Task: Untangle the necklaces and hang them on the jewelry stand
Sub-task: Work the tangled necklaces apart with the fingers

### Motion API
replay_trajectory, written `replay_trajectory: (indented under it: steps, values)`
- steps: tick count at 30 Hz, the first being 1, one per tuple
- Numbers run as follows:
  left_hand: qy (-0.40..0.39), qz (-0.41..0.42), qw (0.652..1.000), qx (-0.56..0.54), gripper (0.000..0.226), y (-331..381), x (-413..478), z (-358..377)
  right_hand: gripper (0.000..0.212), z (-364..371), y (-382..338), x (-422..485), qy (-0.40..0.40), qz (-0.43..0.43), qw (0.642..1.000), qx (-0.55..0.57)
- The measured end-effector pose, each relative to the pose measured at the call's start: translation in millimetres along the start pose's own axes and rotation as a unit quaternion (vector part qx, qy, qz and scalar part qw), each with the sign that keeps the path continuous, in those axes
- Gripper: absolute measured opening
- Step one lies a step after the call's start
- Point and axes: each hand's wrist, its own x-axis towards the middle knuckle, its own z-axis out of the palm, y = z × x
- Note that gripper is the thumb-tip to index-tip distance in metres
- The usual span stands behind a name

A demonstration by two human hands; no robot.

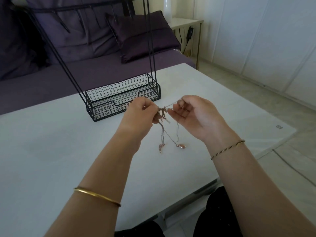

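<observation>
1. Two bare hands meet over the work. The left hand (142, 111) has its fingers curled in and pinches a knotted clump of thin rose-gold and silver chain necklaces (162, 111). The right hand (195, 113) nips a single strand between thumb and forefinger, with its other fingers loose and half-straight, palm up.
2. The knot sits between the two hands, touching the left fingertips and just beside the right hand's lower fingers. The left hand holds the bulk and the right holds only the one strand.
3. That strand runs taut from the knot up and to the right into the right pinch. Any teasing pull would likely go rightward, away from the left hand.
4. Below the knot the chains hang down toward the person, so their long axis is roughly upright. Their ends trail onto the white table (51, 142), where a rose-gold teardrop pendant (181, 146) lies.
5. The black wire jewelry stand (123, 100) lies beyond the hands, with its mesh basket just behind the left hand. Its hook bar (77, 9) is high above and to the left, and nothing hangs from it that I can see. Hanging looks premature while the clump remains.
6. Farther out there is a plain gold bangle (97, 196) on the left forearm and a twisted cord bracelet (227, 148) on the right wrist. A purple sofa (51, 79) with a cushion (143, 35) stands behind the table.
</observation>
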Motion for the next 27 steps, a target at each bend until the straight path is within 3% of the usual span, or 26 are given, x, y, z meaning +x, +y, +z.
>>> replay_trajectory:
  steps: [4, 8, 14, 21, 23, 27]
  values:
    - [-0.013, -0.004, 1.000, -0.026, 0.015, 0, 0, 1, 0.021, 0, -2, 0, 0.001, 0.015, 0.999, 0.030]
    - [-0.017, -0.016, 0.998, -0.058, 0.018, -2, 2, -3, 0.022, -6, -5, -2, 0.013, -0.016, 0.993, -0.116]
    - [0.022, -0.017, 0.998, -0.056, 0.014, -2, 1, -5, 0.016, -12, -6, -6, 0.029, -0.096, 0.910, -0.402]
    - [0.075, -0.012, 0.996, -0.047, 0.013, -2, 2, -4, 0.013, -17, -3, -2, 0.023, -0.145, 0.859, -0.490]
    - [0.079, -0.008, 0.995, -0.060, 0.011, -2, 2, -5, 0.018, -16, -3, -2, 0.015, -0.105, 0.870, -0.481]
    - [0.086, 0.000, 0.994, -0.069, 0.012, -1, 2, -5, 0.028, -14, -4, -2, -0.009, 0.038, 0.956, -0.290]
